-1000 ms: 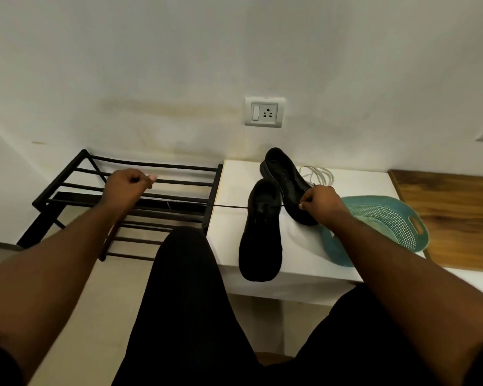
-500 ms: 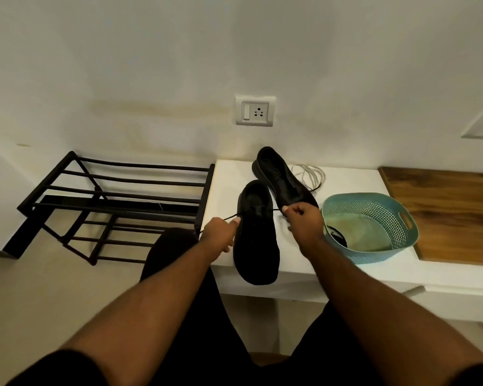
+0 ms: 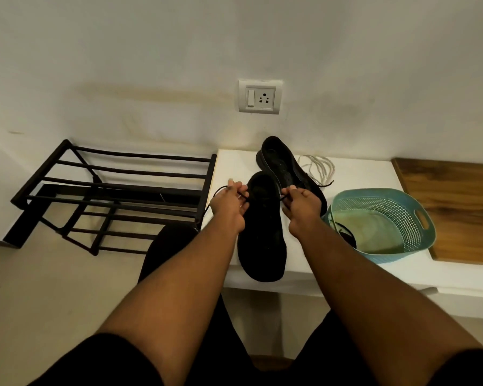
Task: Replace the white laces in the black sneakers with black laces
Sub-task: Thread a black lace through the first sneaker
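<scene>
Two black sneakers lie on a white ledge [image 3: 357, 174]. The near sneaker [image 3: 262, 238] points toward me, its toe over the ledge's front edge. The far sneaker [image 3: 286, 168] lies tilted behind it. A black lace [image 3: 211, 203] runs across the near sneaker. My left hand [image 3: 229, 207] pinches the lace at the shoe's left side, and its loose end loops down to the left. My right hand [image 3: 301, 206] pinches the lace at the shoe's right side. The white laces [image 3: 318, 165] lie in a loose bundle near the wall, right of the far sneaker.
A teal perforated basket [image 3: 402, 207] stands right of the sneakers with a dark item inside. A black metal shoe rack [image 3: 109, 196] stands on the floor to the left. A wooden board [image 3: 452, 201] lies at the right. A wall socket [image 3: 260, 97] is above.
My left hand has come in from over the shoe rack to the near sneaker's left side, so the lace is no longer stretched wide. My right hand has stayed by the shoe.
</scene>
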### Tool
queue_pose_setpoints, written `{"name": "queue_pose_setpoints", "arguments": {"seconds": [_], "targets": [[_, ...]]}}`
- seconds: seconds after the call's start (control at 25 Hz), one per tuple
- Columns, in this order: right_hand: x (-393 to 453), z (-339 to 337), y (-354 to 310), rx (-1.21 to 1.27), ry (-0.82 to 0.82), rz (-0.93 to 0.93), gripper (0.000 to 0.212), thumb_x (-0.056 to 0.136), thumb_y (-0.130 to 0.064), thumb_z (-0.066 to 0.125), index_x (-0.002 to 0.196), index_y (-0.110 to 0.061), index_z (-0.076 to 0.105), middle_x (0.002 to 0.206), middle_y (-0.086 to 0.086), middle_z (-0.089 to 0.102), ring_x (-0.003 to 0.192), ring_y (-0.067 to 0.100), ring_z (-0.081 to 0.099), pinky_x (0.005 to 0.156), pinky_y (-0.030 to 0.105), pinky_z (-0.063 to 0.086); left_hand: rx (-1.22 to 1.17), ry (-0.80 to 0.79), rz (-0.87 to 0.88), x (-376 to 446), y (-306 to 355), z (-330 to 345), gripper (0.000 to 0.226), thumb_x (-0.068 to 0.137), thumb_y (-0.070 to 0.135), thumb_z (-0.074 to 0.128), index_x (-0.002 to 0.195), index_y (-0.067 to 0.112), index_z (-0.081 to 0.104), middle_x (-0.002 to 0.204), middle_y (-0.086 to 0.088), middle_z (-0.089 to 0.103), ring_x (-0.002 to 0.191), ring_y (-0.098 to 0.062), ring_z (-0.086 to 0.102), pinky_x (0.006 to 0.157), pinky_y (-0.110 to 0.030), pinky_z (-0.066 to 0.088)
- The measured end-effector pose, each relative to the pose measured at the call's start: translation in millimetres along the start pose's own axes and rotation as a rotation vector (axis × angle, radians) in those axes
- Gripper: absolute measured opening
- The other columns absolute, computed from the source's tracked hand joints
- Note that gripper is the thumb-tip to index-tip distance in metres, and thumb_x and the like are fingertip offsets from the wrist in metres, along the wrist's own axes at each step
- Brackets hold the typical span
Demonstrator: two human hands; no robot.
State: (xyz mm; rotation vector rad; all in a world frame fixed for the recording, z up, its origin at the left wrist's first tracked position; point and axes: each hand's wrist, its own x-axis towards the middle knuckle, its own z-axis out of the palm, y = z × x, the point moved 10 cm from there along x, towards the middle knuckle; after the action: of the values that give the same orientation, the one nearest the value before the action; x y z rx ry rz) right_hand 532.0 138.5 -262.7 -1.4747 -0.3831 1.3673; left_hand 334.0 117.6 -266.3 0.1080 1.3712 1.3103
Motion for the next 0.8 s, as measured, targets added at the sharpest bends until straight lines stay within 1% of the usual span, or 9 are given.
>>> {"name": "queue_pose_setpoints", "arguments": {"seconds": [0.2, 0.36, 0.4, 0.44, 0.48, 0.56, 0.6, 0.68, 0.8], "targets": [[-11, -10, -39, -0.04, -0.028, -0.22, 0.016, 0.097, -0.015, 0.055, 0.082, -0.014, 0.061, 0.076, -0.001, 0.063, 0.065, 0.011, 0.053, 0.058, 0.023, 0.046, -0.147, 0.073, 0.3, -10, 69, -33, 0.024, 0.103, 0.026, 0.046, 0.095, 0.012, 0.064, 0.065, -0.002, 0.055, 0.062, -0.016, 0.056, 0.068, -0.031, 0.052], [-56, 27, -91, -0.469, -0.314, -0.626, 0.007, 0.089, -0.011, 0.065, 0.086, -0.014, 0.071, 0.088, 0.001, 0.069, 0.084, 0.012, 0.064, 0.082, 0.024, 0.052, 0.496, -0.193, 0.57, -48, 102, 20, 0.023, 0.1, 0.017, 0.051, 0.114, 0.009, 0.068, 0.063, 0.005, 0.038, 0.056, -0.013, 0.048, 0.055, -0.018, 0.042], [-72, 41, -102, -0.624, -0.4, -0.768, 0.005, 0.087, -0.011, 0.068, 0.089, -0.011, 0.073, 0.094, 0.001, 0.07, 0.09, 0.012, 0.065, 0.086, 0.022, 0.05, 0.683, -0.307, 0.575, -61, 98, 40, 0.024, 0.099, 0.014, 0.052, 0.115, 0.008, 0.068, 0.063, 0.012, 0.058, 0.056, -0.012, 0.056, 0.052, -0.014, 0.04], [-90, 55, -110, -0.776, -0.475, -0.921, 0.008, 0.085, -0.011, 0.069, 0.09, -0.008, 0.074, 0.1, 0.002, 0.069, 0.096, 0.011, 0.063, 0.088, 0.019, 0.048, 0.831, -0.412, 0.548, -72, 90, 56, 0.023, 0.099, 0.011, 0.052, 0.114, 0.008, 0.069, 0.086, 0.022, 0.059, 0.055, -0.007, 0.06, 0.049, -0.01, 0.037], [-107, 67, -115, -0.894, -0.543, -1.061, 0.01, 0.084, -0.012, 0.07, 0.09, -0.006, 0.076, 0.104, 0.002, 0.068, 0.099, 0.011, 0.062, 0.088, 0.017, 0.046, 0.929, -0.493, 0.509, -79, 82, 67, 0.022, 0.098, 0.007, 0.052, 0.11, 0.008, 0.07, 0.055, 0.019, 0.055, 0.048, -0.002, 0.057, 0.045, -0.009, 0.034], [-134, 82, -119, -1.045, -0.654, -1.285, 0.012, 0.082, -0.018, 0.07, 0.086, -0.008, 0.077, 0.103, 0.003, 0.069, 0.101, 0.016, 0.063, 0.086, 0.025, 0.048, 1.008, -0.607, 0.435, -87, 70, 78, 0.022, 0.094, -0.001, 0.047, 0.098, 0.002, 0.068, 0.052, 0.007, 0.04, 0.043, -0.003, 0.039, 0.045, -0.015, 0.029], [-141, 84, -121, -1.069, -0.682, -1.33, 0.013, 0.081, -0.021, 0.07, 0.082, -0.01, 0.077, 0.099, 0.003, 0.071, 0.101, 0.018, 0.065, 0.085, 0.03, 0.05, 1.024, -0.65, 0.403, -89, 66, 80, 0.023, 0.092, -0.004, 0.043, 0.09, 0.002, 0.065, 0.054, 0.004, 0.042, 0.047, -0.006, 0.035, 0.048, -0.019, 0.028], [-136, 80, -126, -1.041, -0.682, -1.169, 0.011, 0.081, -0.019, 0.073, 0.078, -0.009, 0.076, 0.091, 0.005, 0.073, 0.097, 0.016, 0.067, 0.083, 0.032, 0.051, 1.026, -0.705, 0.337, -96, 64, 78, 0.029, 0.09, -0.005, 0.04, 0.073, 0.012, 0.057, 0.057, 0.002, 0.042, 0.053, -0.01, 0.033, 0.052, -0.022, 0.027], [-122, 72, -126, -1.013, -0.622, -0.92, 0.017, 0.086, -0.019, 0.07, 0.079, -0.004, 0.072, 0.073, 0.004, 0.067, 0.065, 0.01, 0.06, 0.064, 0.028, 0.046, 0.922, -0.68, 0.308, -101, 69, 71, 0.031, 0.095, 0.003, 0.047, 0.074, 0.019, 0.062, 0.059, 0.003, 0.046, 0.053, -0.01, 0.036, 0.056, -0.023, 0.031]]}}
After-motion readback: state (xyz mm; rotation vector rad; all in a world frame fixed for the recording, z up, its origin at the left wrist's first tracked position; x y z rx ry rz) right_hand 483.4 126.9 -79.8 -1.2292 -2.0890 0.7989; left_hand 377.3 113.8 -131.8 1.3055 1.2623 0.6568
